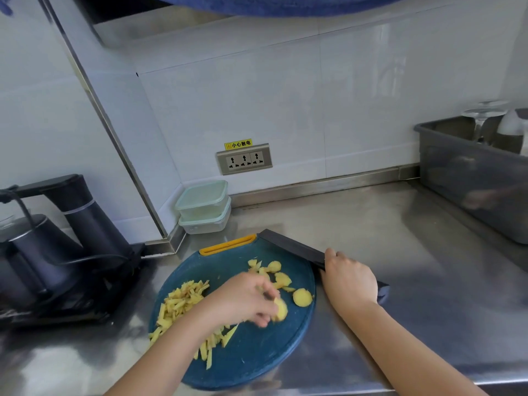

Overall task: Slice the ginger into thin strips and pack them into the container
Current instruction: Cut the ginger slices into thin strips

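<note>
1. The counter (400, 252) is brushed steel, glossy and smeared with reflections. At its near edge lies my cutting board (251, 355), matte blue plastic with a rounded outline and an orange slotted grip on its far edge.
2. The ginger strips (183, 304) are pale yellow, thin and stick-like. They lie in a loose heap on the board's left half, some running under my forearm.
3. The ginger slices (281, 278) — flat, rounded coins with uneven rims — are scattered over the board's far right part.
4. My left hand (243, 298) curls over the board's middle, fingertips pinching one ginger slice (280, 310); the hand is blurred.
5. My right hand (350, 278) is wrapped round the handle of the knife (291, 247) — a dark, rectangular blade along the board's far right edge.
6. Two stacked containers (204, 207), translucent with pale green lids and rounded corners, stand in the counter's far left corner, lids on.
</note>
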{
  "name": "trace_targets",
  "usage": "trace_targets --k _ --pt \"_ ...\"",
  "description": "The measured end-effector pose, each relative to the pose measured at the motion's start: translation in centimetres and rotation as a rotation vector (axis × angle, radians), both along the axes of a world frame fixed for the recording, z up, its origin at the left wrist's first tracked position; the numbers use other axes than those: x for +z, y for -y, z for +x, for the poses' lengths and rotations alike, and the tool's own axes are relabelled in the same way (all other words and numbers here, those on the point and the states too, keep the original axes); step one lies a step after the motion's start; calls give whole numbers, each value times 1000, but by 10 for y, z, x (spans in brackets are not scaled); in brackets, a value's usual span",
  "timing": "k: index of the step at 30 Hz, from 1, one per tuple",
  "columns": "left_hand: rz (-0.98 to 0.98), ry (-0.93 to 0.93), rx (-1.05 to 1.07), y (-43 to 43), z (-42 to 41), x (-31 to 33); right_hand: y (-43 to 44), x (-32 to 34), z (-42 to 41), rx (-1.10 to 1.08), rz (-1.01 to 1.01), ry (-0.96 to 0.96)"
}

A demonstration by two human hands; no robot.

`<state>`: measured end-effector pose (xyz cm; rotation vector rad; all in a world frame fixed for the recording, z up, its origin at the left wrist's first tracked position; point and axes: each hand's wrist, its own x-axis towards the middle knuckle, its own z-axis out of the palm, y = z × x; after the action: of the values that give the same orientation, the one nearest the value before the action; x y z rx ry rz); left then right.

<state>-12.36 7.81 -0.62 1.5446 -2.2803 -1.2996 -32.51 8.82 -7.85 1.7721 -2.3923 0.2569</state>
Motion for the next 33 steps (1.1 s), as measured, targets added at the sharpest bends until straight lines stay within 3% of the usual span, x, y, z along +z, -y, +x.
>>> trace_targets --k 2,13,26,33 --pt "20 -3 59 -6 6 -5 1 0 0 4 -4 -10" --pt "-544 224 49 -37 -6 -17 -6 3 -2 33 -80 39" --pt "-666 242 129 -56 -12 -33 -11 6 -2 55 -115 103" --pt "-655 182 166 -56 -6 -37 -10 12 -6 83 -33 74"
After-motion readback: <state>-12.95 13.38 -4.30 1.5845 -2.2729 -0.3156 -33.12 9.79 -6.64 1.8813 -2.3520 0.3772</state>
